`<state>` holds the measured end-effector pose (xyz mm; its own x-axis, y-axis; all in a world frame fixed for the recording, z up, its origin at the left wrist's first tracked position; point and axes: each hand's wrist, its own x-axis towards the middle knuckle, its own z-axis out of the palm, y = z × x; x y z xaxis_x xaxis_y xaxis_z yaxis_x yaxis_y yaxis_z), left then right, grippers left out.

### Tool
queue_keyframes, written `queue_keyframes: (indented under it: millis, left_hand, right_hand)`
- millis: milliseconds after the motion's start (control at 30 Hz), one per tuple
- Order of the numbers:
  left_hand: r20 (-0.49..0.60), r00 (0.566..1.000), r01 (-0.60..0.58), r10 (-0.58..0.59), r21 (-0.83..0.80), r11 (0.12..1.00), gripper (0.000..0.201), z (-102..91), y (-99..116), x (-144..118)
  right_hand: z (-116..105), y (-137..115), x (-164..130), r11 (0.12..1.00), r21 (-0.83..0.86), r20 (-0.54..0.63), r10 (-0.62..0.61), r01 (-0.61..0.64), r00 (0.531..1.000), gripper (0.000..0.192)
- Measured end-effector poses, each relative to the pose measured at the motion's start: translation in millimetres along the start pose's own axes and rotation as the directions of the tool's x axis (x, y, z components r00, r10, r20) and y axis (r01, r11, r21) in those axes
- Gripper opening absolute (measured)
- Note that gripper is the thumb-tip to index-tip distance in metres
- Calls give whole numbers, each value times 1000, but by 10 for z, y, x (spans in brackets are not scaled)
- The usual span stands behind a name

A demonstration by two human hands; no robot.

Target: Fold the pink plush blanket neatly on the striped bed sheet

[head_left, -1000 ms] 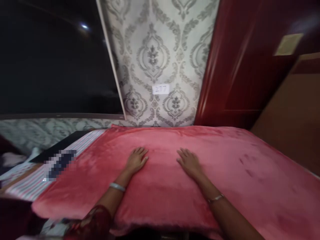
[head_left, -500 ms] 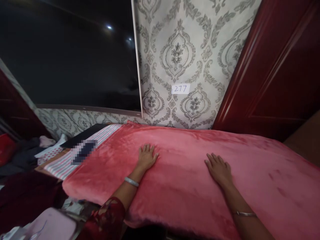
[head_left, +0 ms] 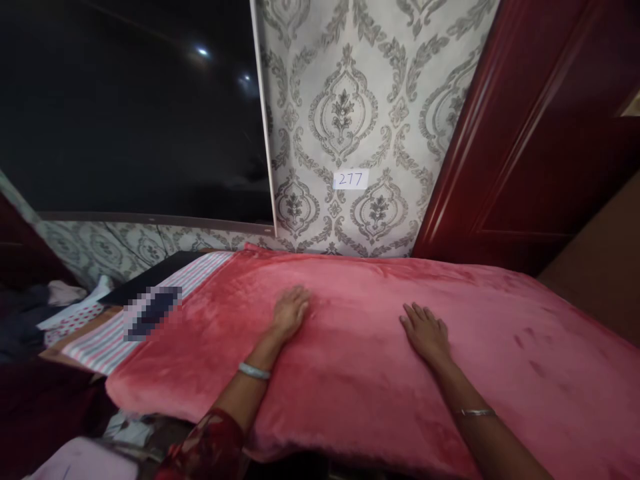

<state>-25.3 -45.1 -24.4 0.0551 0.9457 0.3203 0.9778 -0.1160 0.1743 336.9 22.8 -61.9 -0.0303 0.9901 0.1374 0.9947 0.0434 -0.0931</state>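
Observation:
A pink-red plush blanket (head_left: 345,373) is spread over a long raised surface in front of me. My left hand (head_left: 291,313) is on or just above its middle, slightly blurred, with the fingers stretched forward and nothing held. Farther right, my right hand (head_left: 426,333) lies flat on the plush with its fingers a little apart. Left of the blanket, a striped cloth (head_left: 93,350) shows along its edge. A dark pixelated item (head_left: 153,313) rests there, its kind hidden.
A large black television (head_left: 135,120) hangs at the back left. A paper label (head_left: 351,179) marked 277 is on the patterned wall. A dark red door (head_left: 520,133) stands at the right. Clothes (head_left: 30,307) and a pale pink object (head_left: 85,460) are at the left.
My view has shifted a little to the right. The left hand has turned somewhat and its fingers have drawn closer together. The right hand remains flat on the blanket.

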Motion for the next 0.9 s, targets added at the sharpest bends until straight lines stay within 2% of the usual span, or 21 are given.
queue_keyframes:
  millis: [33,100,167,200,267,333,433,500,567,600,667,767,833,900]
  left_hand:
    - [-75,992,102,-100,28,994,49,-32,-57,6]
    - [-174,942,304,-286,83,949,53,-87,-175,7]
    - [-201,893,432,-403,128,893,54,-112,-270,-4]
    - [-192,881,460,-431,144,876,54,-110,-301,-11]
    - [-150,890,451,-430,155,879,54,-84,-330,-22]
    - [-103,912,409,-397,156,899,53,-47,-330,-26]
    - [-35,939,344,-343,162,925,51,-11,-326,-16]
    - [-10,945,324,-328,187,928,52,-5,-335,-2]
    - [4,946,317,-325,213,924,54,-5,-351,15]
    - [8,947,312,-322,219,924,54,-4,-358,23]
    - [10,948,309,-319,217,926,55,-2,-368,37]
    - [15,946,314,-325,216,924,55,4,-372,52]
    - [24,941,324,-337,218,921,55,5,-373,60]
    - [33,939,328,-342,215,920,55,3,-372,66]
  right_hand:
    - [-31,-59,-6,1000,3,4,14,-14,1000,55]
    - [-110,-280,-24,1000,17,-6,-21,21,1000,55]
    - [-204,-651,-57,984,54,-17,-167,168,986,55]
    - [-250,-884,-81,961,89,-12,-264,264,965,55]
    - [-327,-1399,-148,876,188,-3,-452,445,892,55]
    - [-360,-1895,-228,755,290,-60,-599,588,799,54]
    - [-299,-2417,-308,700,320,-98,-646,638,757,50]
    - [-206,-2537,-291,700,318,-117,-640,639,760,48]
    - [-118,-2449,-209,733,295,-125,-606,613,785,48]
    - [-89,-2325,-147,765,276,-118,-574,582,810,49]
    - [-73,-1927,-3,844,239,-82,-474,479,877,51]
    - [-136,-1018,177,945,185,-26,-270,270,962,51]
    - [-191,-285,207,978,146,-2,-149,148,989,52]
    - [-231,461,144,995,85,32,50,-52,998,53]
